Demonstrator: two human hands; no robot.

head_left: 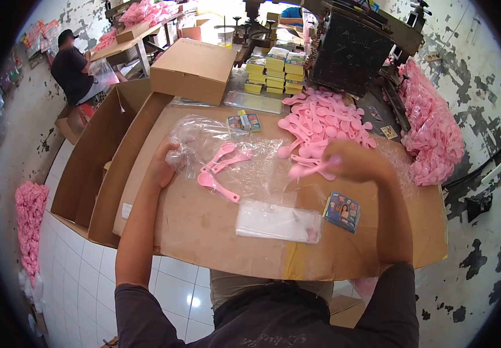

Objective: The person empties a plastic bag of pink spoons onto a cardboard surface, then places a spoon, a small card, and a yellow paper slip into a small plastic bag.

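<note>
My left hand is closed on the edge of a large clear plastic bag spread on the cardboard-covered table. A few pink plastic spoons lie by the bag, right of that hand. My right hand, slightly blurred, grips a pink spoon in front of a heap of similar pink spoons. Nearer to me lie a stack of clear plastic sleeves and some printed cards. Another small bundle of cards sits behind the bag.
Open cardboard boxes stand along the table's left side, and a closed carton at its back. Stacks of yellow-edged cards are beside a dark machine. A bulging bag of pink pieces stands right. A person sits far left.
</note>
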